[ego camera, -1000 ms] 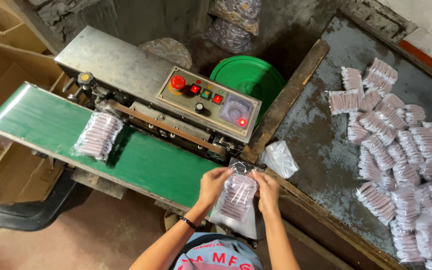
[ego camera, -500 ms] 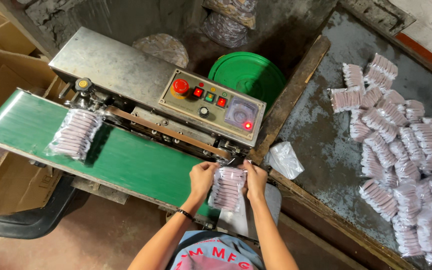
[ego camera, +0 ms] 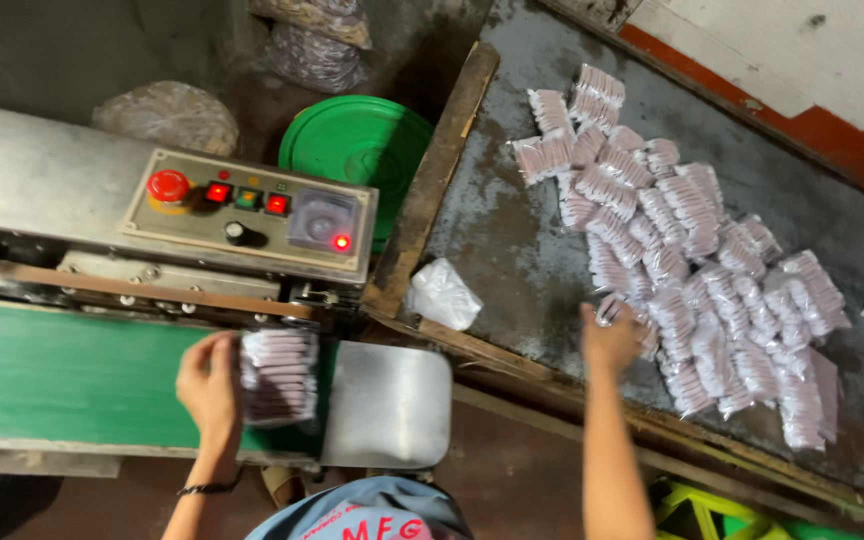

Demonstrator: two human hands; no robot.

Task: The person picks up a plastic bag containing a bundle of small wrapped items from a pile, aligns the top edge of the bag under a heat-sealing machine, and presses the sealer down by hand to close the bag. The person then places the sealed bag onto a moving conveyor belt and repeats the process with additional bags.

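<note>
Setting: dim workshop seen from above, with a bare concrete floor between a machine on the left and a work surface on the right.
Desk: wide grey metal-topped desk point(ego camera: 512, 250) with a worn wooden rim, filling the right half of the view.
Machine: long steel band-sealing machine point(ego camera: 42, 180) with a flat green conveyor belt point(ego camera: 62, 375) along its front and a smooth steel end plate point(ego camera: 387, 405) at the belt's right end.
Lid: round green plastic lid point(ego camera: 357, 150) lying behind the machine, near the desk's corner.
Heap: loose pile of clear plastic packets of pale pink sticks point(ego camera: 692, 270) spread over the middle of the desk.
Control panel: grey panel point(ego camera: 252, 210) with a red mushroom button, lit square switches, a black knob and a small red lamp.
Single packet: one clear packet of pale pink sticks point(ego camera: 279, 375) lying on the belt's right end, just below the sealing slot.
Loose bag: crumpled white plastic bag point(ego camera: 442, 293) at the desk's near left edge.
Left hand: left hand point(ego camera: 209, 385) with its grip part open, fingers resting against the single packet's left side.
Right hand: right hand point(ego camera: 610, 340) stretched out onto the near edge of the heap; whether its grip has closed on a packet cannot be told.
</note>
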